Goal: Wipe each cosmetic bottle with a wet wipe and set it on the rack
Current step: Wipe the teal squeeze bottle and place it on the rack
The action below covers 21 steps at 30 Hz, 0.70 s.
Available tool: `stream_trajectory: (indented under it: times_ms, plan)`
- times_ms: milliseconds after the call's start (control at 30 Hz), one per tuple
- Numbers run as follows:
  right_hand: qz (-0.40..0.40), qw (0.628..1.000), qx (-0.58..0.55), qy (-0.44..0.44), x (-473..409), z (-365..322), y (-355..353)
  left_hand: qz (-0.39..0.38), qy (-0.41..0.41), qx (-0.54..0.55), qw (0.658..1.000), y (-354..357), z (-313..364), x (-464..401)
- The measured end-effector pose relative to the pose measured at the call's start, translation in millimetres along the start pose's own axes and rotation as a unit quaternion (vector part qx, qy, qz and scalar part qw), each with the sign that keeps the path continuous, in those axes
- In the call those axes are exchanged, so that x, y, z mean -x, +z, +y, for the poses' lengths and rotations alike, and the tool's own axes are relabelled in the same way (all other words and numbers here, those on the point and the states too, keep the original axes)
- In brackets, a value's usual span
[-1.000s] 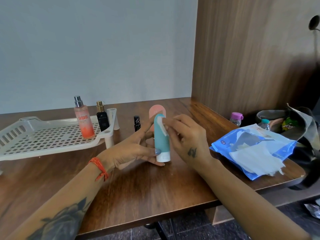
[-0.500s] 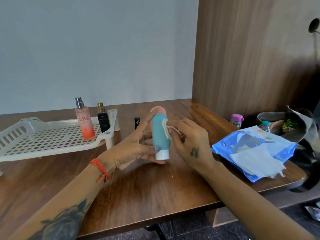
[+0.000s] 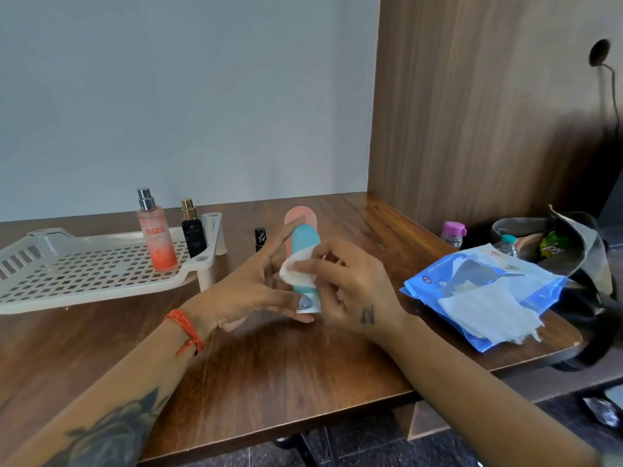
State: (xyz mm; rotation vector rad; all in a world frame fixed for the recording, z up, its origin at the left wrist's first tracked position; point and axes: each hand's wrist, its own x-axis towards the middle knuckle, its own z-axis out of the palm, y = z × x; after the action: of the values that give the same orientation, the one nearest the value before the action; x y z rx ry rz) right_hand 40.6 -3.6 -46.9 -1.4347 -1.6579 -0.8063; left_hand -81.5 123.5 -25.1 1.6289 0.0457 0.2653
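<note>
A teal tube (image 3: 304,244) with a white cap stands cap-down at the table's middle. My left hand (image 3: 249,291) grips it near the cap, thumb in front. My right hand (image 3: 350,291) presses a white wet wipe (image 3: 295,269) against the tube's side. Behind the tube stands a pink tube (image 3: 298,214), mostly hidden. The white perforated rack (image 3: 84,274) lies at the left, with a pink spray bottle (image 3: 155,230) and a black perfume bottle (image 3: 193,230) standing on its right end. A small black bottle (image 3: 260,238) stands on the table between the rack and the tubes.
A blue wet-wipe pack (image 3: 478,294) with a wipe sticking out lies at the right near the table's edge. Behind it sit a small pink-capped jar (image 3: 453,232) and an open bag (image 3: 553,251) with items. A wooden panel (image 3: 488,112) walls the right side.
My right hand has slid the wipe down from the tube's top to its middle. The left hand keeps its grip on the tube.
</note>
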Motion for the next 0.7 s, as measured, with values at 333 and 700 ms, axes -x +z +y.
stream_trajectory:
  times_ms: [333,700]
  plan:
    - [0.038,0.998,0.004,0.039,-2.6,1.9,2.3,0.027,-0.011,0.012,1.000,1.1,1.6,-0.5]
    - [0.030,0.999,-0.033,0.016,-2.0,1.4,0.9,0.032,0.001,0.003,0.999,-0.7,2.4,0.5]
